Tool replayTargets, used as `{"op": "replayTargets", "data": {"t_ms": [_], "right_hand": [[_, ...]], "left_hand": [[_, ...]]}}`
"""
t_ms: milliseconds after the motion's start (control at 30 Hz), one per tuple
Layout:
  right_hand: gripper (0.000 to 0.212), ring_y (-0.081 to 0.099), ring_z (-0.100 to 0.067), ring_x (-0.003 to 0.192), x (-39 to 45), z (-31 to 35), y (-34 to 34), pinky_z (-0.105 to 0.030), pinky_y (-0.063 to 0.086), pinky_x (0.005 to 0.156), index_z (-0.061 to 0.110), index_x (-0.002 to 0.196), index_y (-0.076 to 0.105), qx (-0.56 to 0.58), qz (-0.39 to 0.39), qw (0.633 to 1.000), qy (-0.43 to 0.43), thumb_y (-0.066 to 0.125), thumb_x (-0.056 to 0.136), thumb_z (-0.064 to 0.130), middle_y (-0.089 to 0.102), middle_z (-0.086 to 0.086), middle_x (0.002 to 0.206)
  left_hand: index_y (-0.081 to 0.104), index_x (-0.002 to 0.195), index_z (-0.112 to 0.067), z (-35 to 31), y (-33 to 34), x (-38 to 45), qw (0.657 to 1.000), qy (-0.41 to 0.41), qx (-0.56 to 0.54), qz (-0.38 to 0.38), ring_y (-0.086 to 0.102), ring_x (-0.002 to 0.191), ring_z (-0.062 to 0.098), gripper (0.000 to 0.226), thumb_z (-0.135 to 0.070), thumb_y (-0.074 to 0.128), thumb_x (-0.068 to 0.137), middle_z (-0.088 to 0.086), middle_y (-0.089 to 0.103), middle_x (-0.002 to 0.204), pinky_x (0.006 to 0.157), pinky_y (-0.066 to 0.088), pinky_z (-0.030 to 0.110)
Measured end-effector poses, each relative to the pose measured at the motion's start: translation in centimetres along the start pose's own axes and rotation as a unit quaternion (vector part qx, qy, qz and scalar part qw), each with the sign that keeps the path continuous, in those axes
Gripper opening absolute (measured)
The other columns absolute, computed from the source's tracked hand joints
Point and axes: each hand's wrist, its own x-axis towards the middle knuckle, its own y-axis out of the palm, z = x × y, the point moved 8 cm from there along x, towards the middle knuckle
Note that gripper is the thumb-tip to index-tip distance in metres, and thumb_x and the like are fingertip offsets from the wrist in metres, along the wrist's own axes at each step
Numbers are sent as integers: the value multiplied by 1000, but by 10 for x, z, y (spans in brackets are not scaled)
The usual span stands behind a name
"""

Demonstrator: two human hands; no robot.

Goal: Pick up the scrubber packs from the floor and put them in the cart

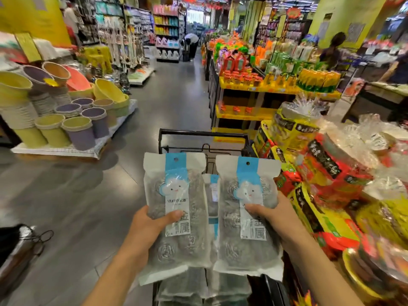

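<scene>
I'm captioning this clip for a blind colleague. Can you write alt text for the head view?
Each hand holds a scrubber pack above a black cart: left hand, left pack, right hand, right pack, cart. More packs lie in the cart, in a shop aisle.

The black wire cart [204, 138] stands on the grey floor [88, 195]; more scrubber packs [212, 195] lie inside it. A pallet of plastic bins [72, 127] sits far left.

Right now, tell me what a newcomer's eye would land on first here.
Two scrubber packs held up side by side at the centre: the left hand grips the left pack, the right hand the right pack, both above the black cart. To the left, stacked pastel buckets stand on a low platform.
</scene>
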Motion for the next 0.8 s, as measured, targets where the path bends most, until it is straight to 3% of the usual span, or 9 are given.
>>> {"op": "replayTargets", "data": {"t_ms": [367,600,800], "right_hand": [[59,77,-28,100,158,-69,-14,-54,59,94,16,127,62,3,-15,997,72,87,75,0,79,-5,111],[55,78,-24,99,220,-109,-3,-43,61,86,16,127,65,-29,15,996,83,84,78,1,80,-4,111],[58,78,-15,90,290,-179,26,-26,62,70,12,126,64,-88,46,984,147,90,75,9,79,-3,108]], "left_hand": [[71,115,-11,20,35,158,999,-24,12,-18,79,88,30,47,-10,84,70,11,80,99,73,62,42],[72,111,-12,48,22,198,997,-60,20,-42,78,91,31,44,-11,84,69,11,80,101,84,60,47],[72,112,-8,68,1,213,994,-86,32,-65,78,86,30,46,-9,83,68,13,80,100,66,64,39]]}}
